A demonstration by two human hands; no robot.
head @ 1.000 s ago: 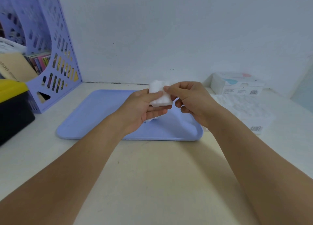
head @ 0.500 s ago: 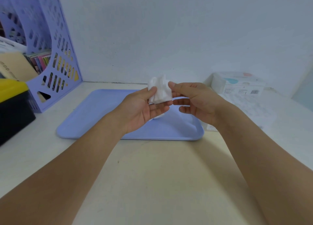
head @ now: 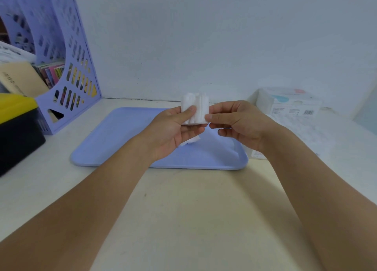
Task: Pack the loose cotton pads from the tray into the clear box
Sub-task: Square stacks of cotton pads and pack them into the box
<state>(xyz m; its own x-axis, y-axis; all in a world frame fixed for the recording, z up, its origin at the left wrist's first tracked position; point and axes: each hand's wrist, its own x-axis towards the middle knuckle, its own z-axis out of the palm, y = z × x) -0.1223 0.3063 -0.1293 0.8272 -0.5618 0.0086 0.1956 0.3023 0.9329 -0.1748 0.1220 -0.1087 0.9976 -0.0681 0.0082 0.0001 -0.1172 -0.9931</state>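
Above the light blue tray (head: 114, 140), both hands hold a small stack of white cotton pads (head: 197, 107). My left hand (head: 173, 131) grips the stack from below and the left, thumb on its front. My right hand (head: 238, 123) pinches the stack's right edge with thumb and forefinger. A loose pad (head: 191, 141) lies on the tray under my left hand, partly hidden. The clear box (head: 295, 134), filled with white pads, stands right of the tray behind my right wrist.
A white carton (head: 289, 103) sits at the back right by the wall. Lilac file holders (head: 67, 72) with papers stand at the back left. A black and yellow case (head: 16, 128) is at the left edge.
The stack has risen slightly and turned more upright between my hands. My right hand's fingertips have closed onto its right edge.
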